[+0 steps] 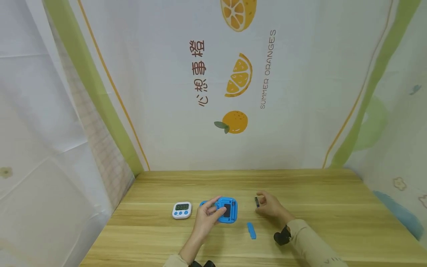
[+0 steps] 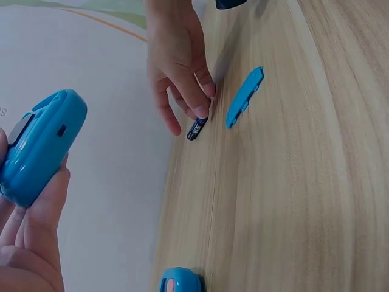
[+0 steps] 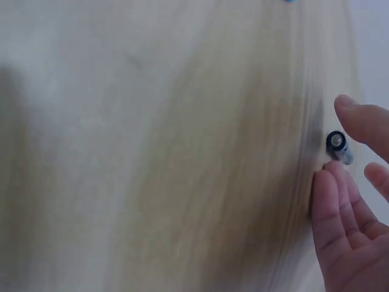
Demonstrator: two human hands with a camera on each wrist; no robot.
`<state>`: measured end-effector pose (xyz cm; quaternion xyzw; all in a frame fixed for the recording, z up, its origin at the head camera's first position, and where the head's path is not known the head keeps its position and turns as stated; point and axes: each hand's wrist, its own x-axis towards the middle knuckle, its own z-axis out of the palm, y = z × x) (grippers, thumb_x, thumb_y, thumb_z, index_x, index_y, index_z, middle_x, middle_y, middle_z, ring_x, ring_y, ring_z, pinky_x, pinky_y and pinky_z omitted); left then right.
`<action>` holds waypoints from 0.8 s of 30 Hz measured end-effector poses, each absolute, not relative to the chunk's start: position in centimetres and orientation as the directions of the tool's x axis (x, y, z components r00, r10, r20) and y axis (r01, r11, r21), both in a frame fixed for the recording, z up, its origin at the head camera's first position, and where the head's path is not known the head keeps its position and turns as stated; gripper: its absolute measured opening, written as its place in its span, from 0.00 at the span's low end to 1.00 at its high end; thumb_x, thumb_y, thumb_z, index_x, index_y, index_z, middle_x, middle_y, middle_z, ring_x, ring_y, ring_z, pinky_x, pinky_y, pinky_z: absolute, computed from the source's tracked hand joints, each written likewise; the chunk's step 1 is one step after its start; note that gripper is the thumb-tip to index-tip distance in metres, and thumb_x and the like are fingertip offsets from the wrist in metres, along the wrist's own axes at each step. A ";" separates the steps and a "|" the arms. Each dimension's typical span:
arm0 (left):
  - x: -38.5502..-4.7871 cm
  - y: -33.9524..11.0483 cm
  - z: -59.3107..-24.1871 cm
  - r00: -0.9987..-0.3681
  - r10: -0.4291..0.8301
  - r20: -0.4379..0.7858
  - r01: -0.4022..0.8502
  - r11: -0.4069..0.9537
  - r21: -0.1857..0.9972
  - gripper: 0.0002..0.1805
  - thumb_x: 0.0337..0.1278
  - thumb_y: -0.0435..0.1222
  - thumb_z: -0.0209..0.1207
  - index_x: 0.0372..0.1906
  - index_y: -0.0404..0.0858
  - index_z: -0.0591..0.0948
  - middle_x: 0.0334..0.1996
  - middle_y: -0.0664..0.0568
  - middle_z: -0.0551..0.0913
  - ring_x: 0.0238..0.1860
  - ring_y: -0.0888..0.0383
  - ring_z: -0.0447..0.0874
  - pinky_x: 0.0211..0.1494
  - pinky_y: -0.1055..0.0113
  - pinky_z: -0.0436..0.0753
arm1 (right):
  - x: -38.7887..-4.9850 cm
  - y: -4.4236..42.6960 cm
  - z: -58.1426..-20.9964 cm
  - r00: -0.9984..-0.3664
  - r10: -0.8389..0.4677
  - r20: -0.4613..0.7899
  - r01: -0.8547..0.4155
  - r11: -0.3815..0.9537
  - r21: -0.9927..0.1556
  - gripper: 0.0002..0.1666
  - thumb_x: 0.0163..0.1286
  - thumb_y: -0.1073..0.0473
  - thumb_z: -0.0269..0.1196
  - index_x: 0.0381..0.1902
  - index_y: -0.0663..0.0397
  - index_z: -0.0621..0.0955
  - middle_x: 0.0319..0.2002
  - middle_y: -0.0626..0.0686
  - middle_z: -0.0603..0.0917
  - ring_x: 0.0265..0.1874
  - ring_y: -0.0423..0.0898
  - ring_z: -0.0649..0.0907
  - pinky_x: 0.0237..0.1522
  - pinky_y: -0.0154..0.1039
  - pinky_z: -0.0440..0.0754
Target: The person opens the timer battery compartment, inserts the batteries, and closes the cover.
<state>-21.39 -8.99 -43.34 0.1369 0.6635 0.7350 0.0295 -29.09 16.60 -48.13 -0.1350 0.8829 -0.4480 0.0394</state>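
My left hand (image 1: 205,221) grips a blue electronic timer (image 1: 232,218), thumb across it. Its back faces up, and a long slot in it lies uncovered. To the right, a small dark battery (image 1: 257,202) lies on the table. My right hand (image 1: 271,206) is at the battery, thumb and fingers spread on either side. In the right wrist view, the battery (image 3: 338,147) sits by the fingertips, with a gap to the thumb. A blue strip-shaped cover (image 1: 251,230) with small tabs lies between the hands, nearer the person.
On the left stands a white timer (image 1: 182,210) with blue buttons and a dark display. Another blue item (image 1: 202,203) lies partly hidden behind my left hand. The wooden table (image 1: 153,237) ends at a hanging white cloth (image 1: 166,122) printed with oranges.
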 end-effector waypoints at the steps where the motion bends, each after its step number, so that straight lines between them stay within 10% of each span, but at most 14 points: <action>1: -21.4 -9.0 -43.4 -0.960 0.227 0.163 0.139 -0.116 0.983 0.27 0.55 0.32 0.56 0.59 0.28 0.64 0.42 0.33 0.78 0.39 0.47 0.80 0.40 0.60 0.80 | -29.1 16.7 -48.2 -0.960 -0.275 0.045 -0.199 0.561 -0.804 0.36 0.47 0.69 0.67 0.54 0.70 0.67 0.37 0.60 0.73 0.34 0.50 0.78 0.36 0.43 0.79; 24: -21.5 -9.0 -43.8 -0.966 0.212 0.150 0.134 -0.090 0.987 0.27 0.55 0.32 0.56 0.59 0.28 0.65 0.41 0.34 0.79 0.34 0.53 0.82 0.34 0.66 0.81 | -30.0 17.5 -49.0 -0.953 -0.302 0.010 -0.169 0.506 -0.846 0.29 0.49 0.68 0.66 0.50 0.69 0.71 0.34 0.56 0.75 0.35 0.49 0.75 0.33 0.40 0.76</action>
